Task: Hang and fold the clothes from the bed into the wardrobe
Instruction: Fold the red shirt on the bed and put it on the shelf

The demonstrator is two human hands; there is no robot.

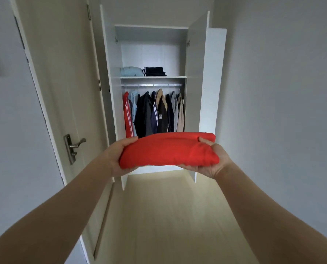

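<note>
Both arms reach forward, level with each other. The left hand [118,155] cups one end of the folded red garment [168,149] from below. The right hand [216,169] grips the other end, thumb on top. The bundle's long axis runs left to right, square to the open wardrobe [196,73] ahead across bare floor. Neither hand is nearer. Inside, hanging clothes [155,113] fill the rail [151,85]. Above it, the shelf [153,77] carries a light blue folded piece [131,71] touching a dark folded pile [154,71]. A bare stretch lies to their right. The shelf sits higher and farther than the hands, so placing likely needs a lift and forward reach.
</note>
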